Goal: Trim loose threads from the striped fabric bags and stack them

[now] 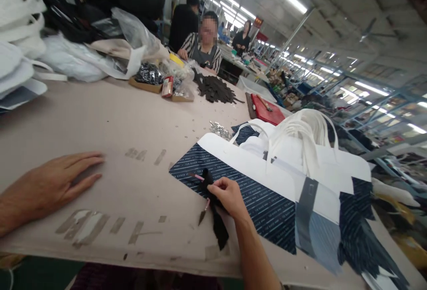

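My left hand [63, 181] lies on the tabletop at the left with its fingers stretched out, holding nothing. My right hand [228, 196] is closed, pinching a black strip [219, 227] that bunches up at my fingertips and hangs down toward the near side. Slim pink pieces with dark, pointed ends [202, 216] stick out around the strip; I cannot make out what they belong to. Just under and beyond this hand lies a dark blue bag panel [256, 205] with white patterned lines and a white upper band.
White bag pieces with looped handles [300, 134] are stacked at the right. Farther back are small metal parts [219, 130], a red folder-like item [267, 110], a pile of dark strips [215, 89] and plastic bags [76, 58]. A person [203, 50] sits across the table.
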Available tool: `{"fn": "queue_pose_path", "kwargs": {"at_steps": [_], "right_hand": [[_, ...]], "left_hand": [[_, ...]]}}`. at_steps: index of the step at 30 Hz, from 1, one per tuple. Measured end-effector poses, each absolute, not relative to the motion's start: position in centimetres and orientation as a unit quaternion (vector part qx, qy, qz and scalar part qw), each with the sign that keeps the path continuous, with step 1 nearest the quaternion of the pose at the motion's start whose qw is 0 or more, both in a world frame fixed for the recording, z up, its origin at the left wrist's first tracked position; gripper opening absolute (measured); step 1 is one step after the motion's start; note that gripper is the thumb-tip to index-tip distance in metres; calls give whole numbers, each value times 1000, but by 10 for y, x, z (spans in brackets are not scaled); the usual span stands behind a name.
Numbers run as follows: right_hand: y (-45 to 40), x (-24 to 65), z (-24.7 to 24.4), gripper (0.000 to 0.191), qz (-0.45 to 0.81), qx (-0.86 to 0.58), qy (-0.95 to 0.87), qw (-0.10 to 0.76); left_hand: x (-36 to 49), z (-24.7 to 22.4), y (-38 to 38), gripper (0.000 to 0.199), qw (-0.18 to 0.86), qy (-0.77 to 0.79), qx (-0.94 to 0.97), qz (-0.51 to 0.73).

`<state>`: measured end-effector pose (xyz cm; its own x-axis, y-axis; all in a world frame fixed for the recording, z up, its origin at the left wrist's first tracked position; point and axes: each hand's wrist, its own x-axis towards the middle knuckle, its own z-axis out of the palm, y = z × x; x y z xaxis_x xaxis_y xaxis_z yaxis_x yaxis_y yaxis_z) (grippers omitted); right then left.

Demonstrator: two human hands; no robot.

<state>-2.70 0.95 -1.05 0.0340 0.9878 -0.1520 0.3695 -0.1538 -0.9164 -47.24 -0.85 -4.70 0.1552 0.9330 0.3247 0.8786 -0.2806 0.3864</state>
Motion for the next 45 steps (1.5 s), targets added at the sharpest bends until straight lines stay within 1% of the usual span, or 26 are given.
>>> {"fn": "queue_pose_path", "kwargs": {"at_steps": [4,6,8,12,14,17,23,26,28,30,33,35,39,42,45], "right_hand": [[-5,-27,5,38,486,-581,-439,483],[-17,-33,16,43,499,-553,-388,543],[-32,-42,26,46,508,-521,-348,591],[-64,-62,42,47,509,-455,-297,668],[-79,-69,45,47,504,-427,-282,696],[-99,-74,43,49,501,-401,-268,719],[-126,-74,23,50,476,-378,-271,746],[-133,-75,12,47,460,-373,-294,750],[-136,-76,4,40,450,-370,-307,753],[-138,-78,-7,37,468,-355,-333,737],[-142,-85,-23,43,513,-344,-368,695],[-142,-89,-32,42,506,-366,-344,701],[-136,-86,-39,45,461,-403,-253,749],[-126,-77,-39,48,446,-407,-192,774],[-116,-69,-40,52,451,-413,-146,778]], "left_hand": [[-436,-21,-36,38,195,626,650,384],[-399,-13,-59,28,238,622,621,414],[-353,-10,-84,20,306,589,614,426],[-265,-6,-127,21,454,495,566,479],[-236,-1,-138,28,514,457,513,513],[-213,11,-144,39,572,427,432,551],[-194,19,-147,44,628,402,337,575],[-188,14,-147,42,641,399,303,581],[-187,10,-145,40,651,395,291,579],[-187,7,-142,38,661,389,284,575],[-182,2,-134,38,673,392,278,563],[-177,-3,-128,39,676,403,281,550],[-162,-14,-115,40,676,418,308,524],[-149,-13,-106,41,684,423,316,504],[-133,-7,-98,45,698,433,291,491]]}}
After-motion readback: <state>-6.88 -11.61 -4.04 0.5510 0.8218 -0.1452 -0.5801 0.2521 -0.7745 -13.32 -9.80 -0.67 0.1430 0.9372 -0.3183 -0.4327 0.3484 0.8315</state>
